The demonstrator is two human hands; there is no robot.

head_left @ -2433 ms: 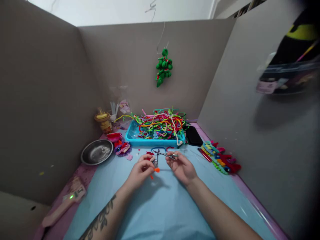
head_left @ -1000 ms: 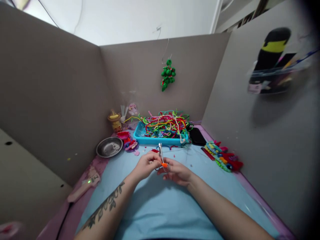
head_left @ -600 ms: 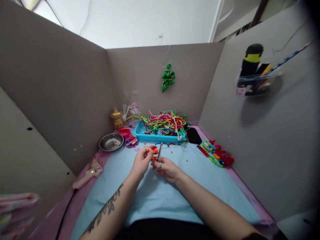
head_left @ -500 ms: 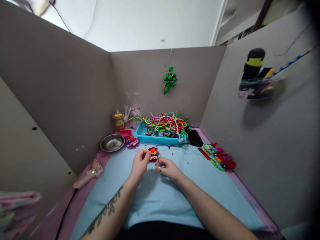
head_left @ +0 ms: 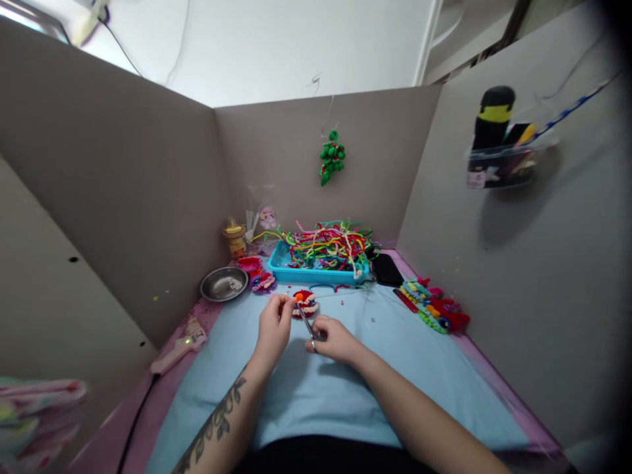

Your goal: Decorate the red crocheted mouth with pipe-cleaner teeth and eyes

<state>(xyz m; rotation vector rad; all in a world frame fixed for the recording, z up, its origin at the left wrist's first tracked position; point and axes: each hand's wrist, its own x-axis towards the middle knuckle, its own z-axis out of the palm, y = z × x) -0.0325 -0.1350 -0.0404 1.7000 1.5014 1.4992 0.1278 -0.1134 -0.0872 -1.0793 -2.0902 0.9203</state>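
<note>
My left hand [head_left: 275, 322] is closed in a pinch on a small orange piece [head_left: 299, 298] that looks like fuzzy yarn. In my right hand [head_left: 333, 337] is a pair of small metal scissors [head_left: 307, 322], fingers in the handles. Their tips point up and left, at or very near the orange piece; whether they touch it I cannot tell. Just behind the scissors, a round red piece with white trim [head_left: 309, 307] appears to lie on the light blue cloth [head_left: 316, 395]. The left fingertips partly hide the orange piece.
A blue tray [head_left: 316, 275] heaped with colourful fuzzy stems stands at the back. Left are a metal bowl [head_left: 224, 284] and a pink glue gun [head_left: 180, 349] with its cord. Finished colourful pieces [head_left: 429, 306] and a black phone-like slab [head_left: 386, 270] lie right. Grey panels surround the table.
The scissors have swung from nearly upright to slanting left, their tips now at the orange piece. My left hand keeps its pinch. The view has shifted slightly.
</note>
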